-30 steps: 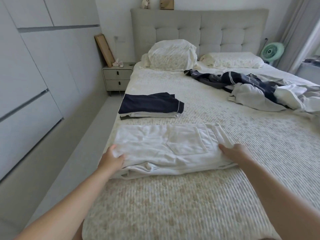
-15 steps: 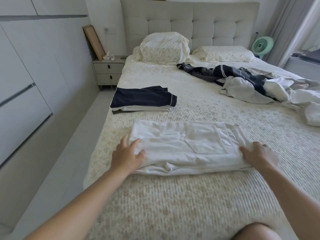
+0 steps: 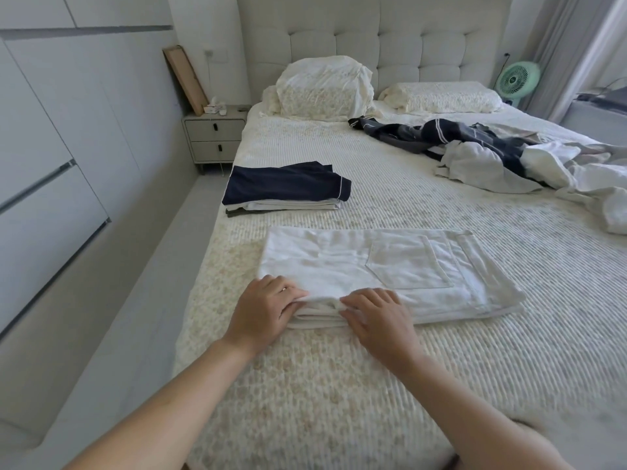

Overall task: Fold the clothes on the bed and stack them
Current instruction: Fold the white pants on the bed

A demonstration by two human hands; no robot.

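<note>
— At the near edge of the bed [image 3: 441, 385], what have you got hold of?

— The folded white trousers [image 3: 390, 266]. My left hand [image 3: 263, 310] and my right hand [image 3: 378, 320] sit close together at their near-left corner, fingers curled onto the stacked layers, thumbs tucked at the fold. I'd call it a pinch on the cloth's edge with both hands.

— Which way do the trousers lie from you?

— They stretch away to my right. Their long axis runs left to right across the bed, pocket side up, and most of the fabric is beyond my right hand. The far-right end is free; neither hand is on it.

— And where would they go?

— The folded stack [image 3: 286, 193], navy piece on top, lies farther up the bed on the left, apart from the trousers. My left hand is the nearer one to it. I judge another fold along the length may come first, bringing this end over rightward. The unfolded heap [image 3: 492, 154] waits well off to the right.
</note>
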